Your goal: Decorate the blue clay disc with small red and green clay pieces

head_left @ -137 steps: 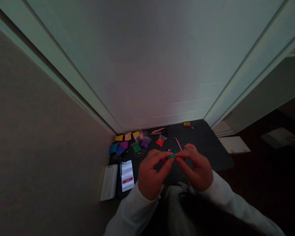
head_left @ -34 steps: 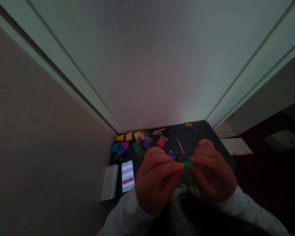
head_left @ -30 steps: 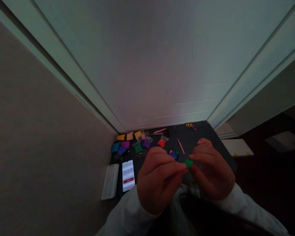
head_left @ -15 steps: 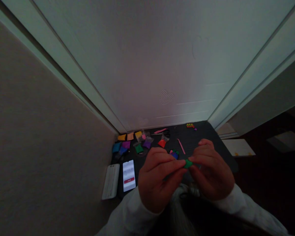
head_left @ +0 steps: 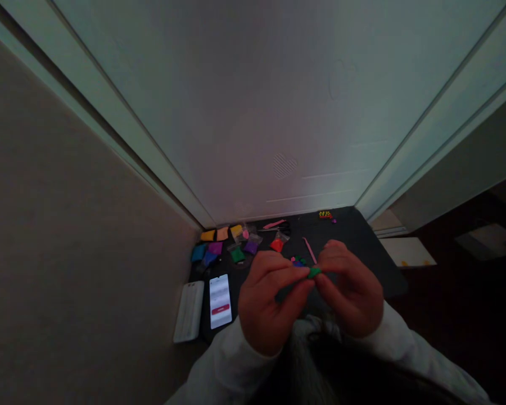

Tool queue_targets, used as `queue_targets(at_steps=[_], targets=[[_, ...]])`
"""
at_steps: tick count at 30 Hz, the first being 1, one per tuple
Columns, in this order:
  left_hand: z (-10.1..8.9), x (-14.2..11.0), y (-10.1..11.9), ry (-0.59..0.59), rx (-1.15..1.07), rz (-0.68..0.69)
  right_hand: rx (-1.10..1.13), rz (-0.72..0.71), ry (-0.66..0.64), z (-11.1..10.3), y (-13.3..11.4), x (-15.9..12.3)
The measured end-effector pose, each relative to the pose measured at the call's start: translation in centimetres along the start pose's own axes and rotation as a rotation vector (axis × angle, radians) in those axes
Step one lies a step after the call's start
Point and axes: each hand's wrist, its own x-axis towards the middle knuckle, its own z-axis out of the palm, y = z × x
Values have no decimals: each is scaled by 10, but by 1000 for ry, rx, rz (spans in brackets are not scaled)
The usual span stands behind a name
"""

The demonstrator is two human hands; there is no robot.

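A small lump of green modelling clay (head_left: 314,273) is pinched between the fingertips of both hands, above the dark table. My left hand (head_left: 270,304) grips its left end with thumb and forefinger. At the other end, the thumb and fingers of my right hand (head_left: 351,289) close on it. Just beyond the fingers, partly hidden by them, lies a blue, green and pink clay piece (head_left: 297,261). A pink modelling tool (head_left: 309,250) rests on the table behind my right hand.
Packets of coloured clay, among them a green packet (head_left: 237,255) and a red packet (head_left: 277,243), lie at the left. Scissors (head_left: 283,227) are near the wall. A lit phone (head_left: 220,301) lies beside a white case (head_left: 189,312). At the back right sits a yellow-dotted piece (head_left: 324,215).
My right hand has shifted left and the hands are closer together. The green clay has moved slightly left and up, and less of it shows between the fingers.
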Motion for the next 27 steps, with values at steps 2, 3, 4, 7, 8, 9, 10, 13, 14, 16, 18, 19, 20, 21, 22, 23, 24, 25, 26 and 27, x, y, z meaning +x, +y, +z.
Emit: queue_targets(at_steps=[2, 3, 4, 7, 8, 9, 10, 13, 14, 16, 18, 19, 20, 21, 22, 23, 24, 25, 26, 27], targets=[[-1, 2, -3, -6, -37, -89, 82, 148, -36, 1, 1, 1], [-1, 2, -4, -24, -65, -152, 135, 237, -59, 2, 2, 2], [-2, 3, -6, -54, -101, -218, 192, 321, -86, 2, 3, 4], [-3, 5, -11, -174, -228, -359, 350, 487, -144, 2, 5, 7], [-2, 5, -13, -202, -261, -383, 383, 516, -147, 2, 6, 7], [-2, 6, -14, -216, -285, -400, 403, 540, -151, 1, 7, 6], [-1, 6, -15, -221, -301, -417, 410, 562, -156, 1, 7, 5], [3, 6, -19, -211, -347, -462, 389, 609, -172, 0, 10, 1], [4, 6, -20, -205, -365, -477, 377, 614, -176, -1, 11, 0], [6, 6, -22, -176, -422, -509, 356, 601, -188, -1, 12, -2], [7, 5, -24, -110, -523, -562, 320, 552, -187, -1, 12, -3], [8, 4, -25, -70, -589, -600, 290, 511, -171, -1, 12, -3], [9, 3, -26, -33, -657, -644, 251, 458, -147, -2, 12, -3], [9, 3, -27, -1, -721, -693, 203, 392, -118, -2, 11, -3], [10, 2, -27, 20, -775, -740, 153, 316, -95, -2, 11, -3], [10, 1, -27, 32, -818, -779, 107, 234, -82, -3, 11, -3], [11, 1, -27, 37, -848, -809, 67, 158, -86, -4, 11, -2], [12, 0, -26, 38, -869, -831, 33, 91, -97, -5, 10, 0], [12, 0, -25, 37, -884, -845, 6, 40, -106, -6, 10, 1], [13, 0, -25, 37, -894, -854, -14, 8, -113, -7, 9, 3]])
